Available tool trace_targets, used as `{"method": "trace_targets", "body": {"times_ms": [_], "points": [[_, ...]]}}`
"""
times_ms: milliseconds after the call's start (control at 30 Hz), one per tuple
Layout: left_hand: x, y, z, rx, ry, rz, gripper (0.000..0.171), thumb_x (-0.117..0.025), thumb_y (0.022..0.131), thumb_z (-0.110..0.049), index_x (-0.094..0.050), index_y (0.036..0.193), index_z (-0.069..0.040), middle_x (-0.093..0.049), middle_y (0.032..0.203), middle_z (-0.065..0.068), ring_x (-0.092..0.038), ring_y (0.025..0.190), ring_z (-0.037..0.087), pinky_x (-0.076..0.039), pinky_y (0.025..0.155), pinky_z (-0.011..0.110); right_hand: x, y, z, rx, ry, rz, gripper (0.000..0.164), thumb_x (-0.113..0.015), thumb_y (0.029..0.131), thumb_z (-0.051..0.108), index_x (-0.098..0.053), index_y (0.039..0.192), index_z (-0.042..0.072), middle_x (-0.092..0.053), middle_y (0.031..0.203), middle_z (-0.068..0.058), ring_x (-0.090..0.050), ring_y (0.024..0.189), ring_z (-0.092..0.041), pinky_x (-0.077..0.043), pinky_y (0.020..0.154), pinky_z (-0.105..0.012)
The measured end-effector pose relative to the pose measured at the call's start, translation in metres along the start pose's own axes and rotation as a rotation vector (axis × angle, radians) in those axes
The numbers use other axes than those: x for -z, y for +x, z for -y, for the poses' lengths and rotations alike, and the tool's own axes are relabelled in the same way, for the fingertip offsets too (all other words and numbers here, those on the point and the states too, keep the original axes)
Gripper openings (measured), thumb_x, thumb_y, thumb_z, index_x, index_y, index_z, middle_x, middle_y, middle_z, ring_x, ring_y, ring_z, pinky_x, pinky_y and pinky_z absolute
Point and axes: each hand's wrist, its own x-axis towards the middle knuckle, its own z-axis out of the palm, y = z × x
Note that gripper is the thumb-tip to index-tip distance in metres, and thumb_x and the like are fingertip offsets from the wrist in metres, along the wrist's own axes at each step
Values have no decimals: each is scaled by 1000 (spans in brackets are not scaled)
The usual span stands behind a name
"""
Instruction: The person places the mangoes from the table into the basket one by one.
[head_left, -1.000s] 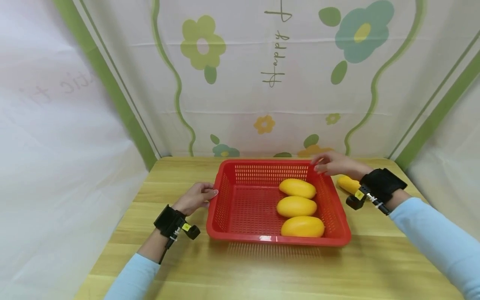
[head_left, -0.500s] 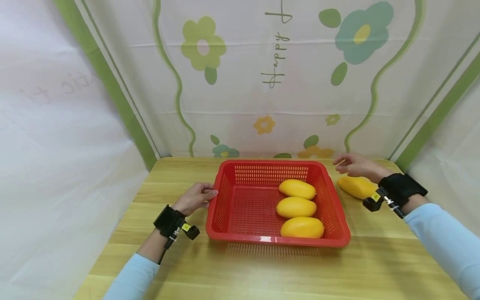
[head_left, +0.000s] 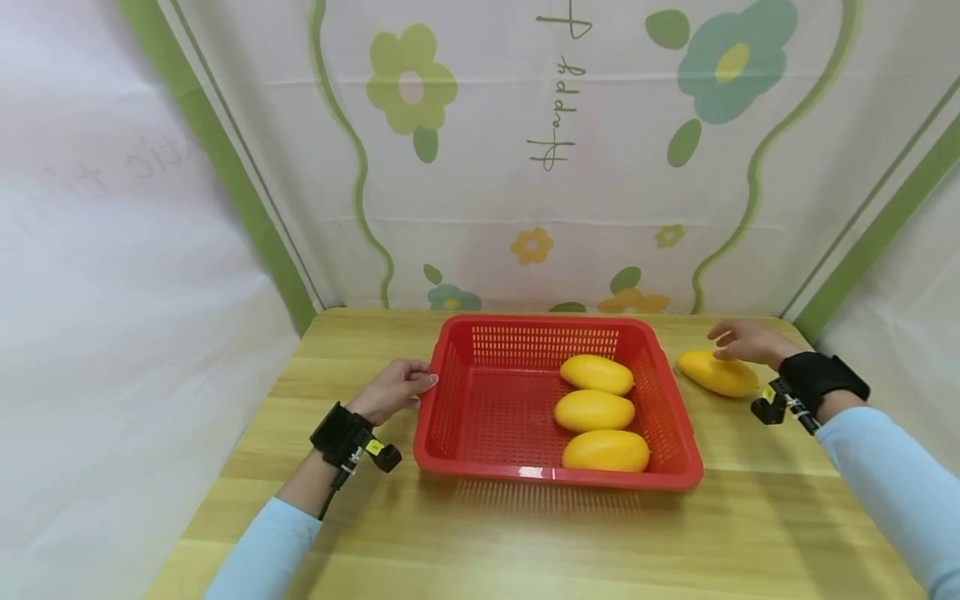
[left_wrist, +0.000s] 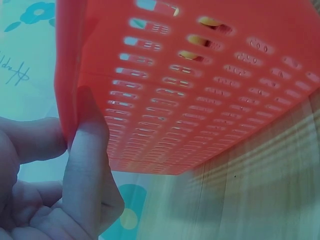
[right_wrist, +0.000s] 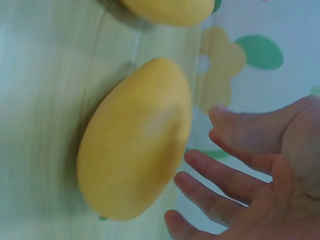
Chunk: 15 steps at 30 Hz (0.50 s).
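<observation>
On the near side, the left hand (head_left: 390, 392) has its grip pinched on the red basket's (head_left: 487, 472) left rim; a tug there could slide it and roll its three mangoes (head_left: 594, 412). Farther off, the right hand's (head_left: 753, 342) grip is spread, holding nothing, above the loose mango (head_left: 712, 377) on the tabletop (head_left: 525, 542), whose rounded skin might escape a shallow grasp.

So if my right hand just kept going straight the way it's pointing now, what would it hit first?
Probably the loose yellow fruit: your right hand points towards it in the right wrist view. Height is unclear, though; passing over it, you might meet the red basket.
</observation>
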Motion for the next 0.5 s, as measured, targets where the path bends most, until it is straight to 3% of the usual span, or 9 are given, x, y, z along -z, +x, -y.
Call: {"method": "trace_targets", "body": {"times_ms": [233,500], "points": [[2,0,-4,1,3,0,33,-50,100,-9,-49,125,13,-61,109,26,-66,80,18,-58,64,27,2,6,-15,-118,67,102,59,-53,98,24,-28,135,-15,-32,133,-49,-31,122,-61,-36,91,-76],[0,1,-3,3,-4,8,34,-51,99,-10,-50,125,11,-62,111,27,-66,83,20,-59,68,29,-3,7,-19,-179,120,166,61,-53,98,27,-26,137,-13,-20,137,-46,-30,121,-58,-43,89,-66]]}}
